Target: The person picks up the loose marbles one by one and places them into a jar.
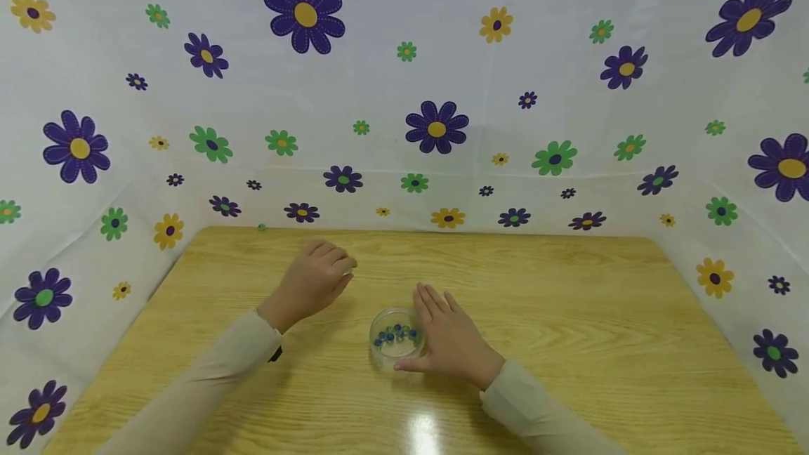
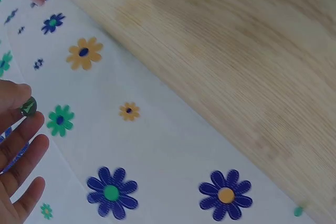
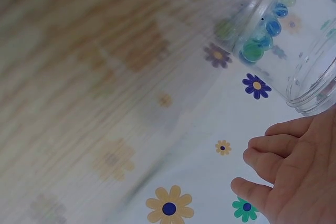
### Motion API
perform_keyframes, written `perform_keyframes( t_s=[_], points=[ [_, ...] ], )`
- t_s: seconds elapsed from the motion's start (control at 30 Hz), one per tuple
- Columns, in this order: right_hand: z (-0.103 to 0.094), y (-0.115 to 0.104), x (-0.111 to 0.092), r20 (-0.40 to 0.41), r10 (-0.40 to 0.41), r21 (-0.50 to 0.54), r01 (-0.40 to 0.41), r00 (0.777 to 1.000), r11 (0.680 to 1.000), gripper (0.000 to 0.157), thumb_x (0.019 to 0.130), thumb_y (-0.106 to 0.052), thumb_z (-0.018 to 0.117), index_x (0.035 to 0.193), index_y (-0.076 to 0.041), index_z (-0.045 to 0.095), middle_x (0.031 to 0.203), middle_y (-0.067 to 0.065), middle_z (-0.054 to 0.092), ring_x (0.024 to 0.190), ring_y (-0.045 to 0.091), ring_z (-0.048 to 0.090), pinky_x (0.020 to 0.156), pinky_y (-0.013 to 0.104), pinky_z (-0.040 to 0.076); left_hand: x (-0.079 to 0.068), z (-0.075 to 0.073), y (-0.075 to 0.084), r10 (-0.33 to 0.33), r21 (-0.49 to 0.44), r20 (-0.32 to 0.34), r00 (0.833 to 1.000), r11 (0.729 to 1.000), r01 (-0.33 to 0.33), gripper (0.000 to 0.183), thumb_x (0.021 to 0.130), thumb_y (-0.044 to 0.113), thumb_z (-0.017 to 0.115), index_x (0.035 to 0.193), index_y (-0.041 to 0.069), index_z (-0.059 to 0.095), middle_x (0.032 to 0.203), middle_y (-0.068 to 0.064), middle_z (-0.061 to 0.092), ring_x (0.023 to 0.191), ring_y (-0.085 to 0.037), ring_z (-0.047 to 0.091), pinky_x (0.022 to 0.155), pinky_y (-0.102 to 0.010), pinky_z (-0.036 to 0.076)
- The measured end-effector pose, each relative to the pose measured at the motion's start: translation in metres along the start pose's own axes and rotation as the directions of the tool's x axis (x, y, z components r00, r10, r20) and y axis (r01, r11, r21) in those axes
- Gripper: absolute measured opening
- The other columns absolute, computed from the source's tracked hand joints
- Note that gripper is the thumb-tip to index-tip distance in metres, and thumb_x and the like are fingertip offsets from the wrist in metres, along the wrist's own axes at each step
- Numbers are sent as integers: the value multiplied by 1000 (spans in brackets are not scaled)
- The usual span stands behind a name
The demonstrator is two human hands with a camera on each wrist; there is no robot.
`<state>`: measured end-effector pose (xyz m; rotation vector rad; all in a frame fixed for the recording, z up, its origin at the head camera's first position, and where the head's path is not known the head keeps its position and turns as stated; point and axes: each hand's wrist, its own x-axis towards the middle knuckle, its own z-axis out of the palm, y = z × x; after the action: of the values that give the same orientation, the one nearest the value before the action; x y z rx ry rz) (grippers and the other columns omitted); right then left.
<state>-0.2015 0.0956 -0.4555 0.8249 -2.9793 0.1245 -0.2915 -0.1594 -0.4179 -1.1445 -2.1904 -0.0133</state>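
Between its thumb and forefinger, my left hand (image 1: 312,279) pinches a dark green marble (image 2: 29,106), held above the table left of the jar. A clear jar (image 1: 381,360) stands upright near the middle of the table, with several blue and green marbles (image 3: 273,27) at its bottom. At the jar's right side lies my right hand (image 1: 456,339), its thumb along the near side and its fingers loosely extended toward the far side. In the right wrist view those fingers (image 3: 273,163) are straight or slightly bent, close by the jar's mouth.
A single green marble (image 1: 262,227) lies at the far left edge of the wooden table (image 1: 569,314). White cloth (image 1: 379,76) printed with flowers rises behind the table and along both sides.
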Motion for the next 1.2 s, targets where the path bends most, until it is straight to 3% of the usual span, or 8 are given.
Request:
perform_keyframes(
  t_s=[0.3, 0.67, 0.9, 1.2],
  points=[
    [0, -1, 1, 5, 1, -6, -1, 1000, 1000, 113, 74, -80, 47, 147, 3, 24, 154, 18, 24, 144, 28, 24, 114, 48, 26, 5, -13, 32, 94, -25, -17, 995, 995, -94, 16, 74, 18, 79, 87, 12, 72, 83, -1, 69, 81, -18, 63, 86, -36, 51],
    [2, -1, 2, 2, 7, 8, -7, 1000, 1000, 114, 73, -81, 47, 147, 3, 24, 154, 19, 24, 144, 28, 23, 114, 48, 26, 9, -26, 61, 182, -38, 46, 982, 983, -180, 20, 74, 26, 79, 90, 14, 73, 86, 2, 70, 85, -14, 64, 90, -34, 50],
    [3, 0, 2, -19, -1, -8, 1, 1000, 1000, 113, 74, -81, 46, 146, 3, 25, 154, 19, 25, 143, 29, 25, 113, 49, 28, 6, -28, 74, 225, -33, 62, 972, 974, -224, 19, 74, 25, 78, 90, 16, 73, 86, 5, 70, 84, -11, 65, 91, -34, 50],
    [2, -1, 2, -23, -2, -22, 1, 1000, 1000, 113, 74, -80, 47, 146, 4, 26, 153, 19, 27, 143, 29, 27, 113, 48, 28, -1, -31, 83, 231, -54, 59, 971, 972, -228, 21, 74, 27, 79, 90, 16, 73, 86, 5, 70, 85, -11, 64, 90, -33, 50]
  ],
)
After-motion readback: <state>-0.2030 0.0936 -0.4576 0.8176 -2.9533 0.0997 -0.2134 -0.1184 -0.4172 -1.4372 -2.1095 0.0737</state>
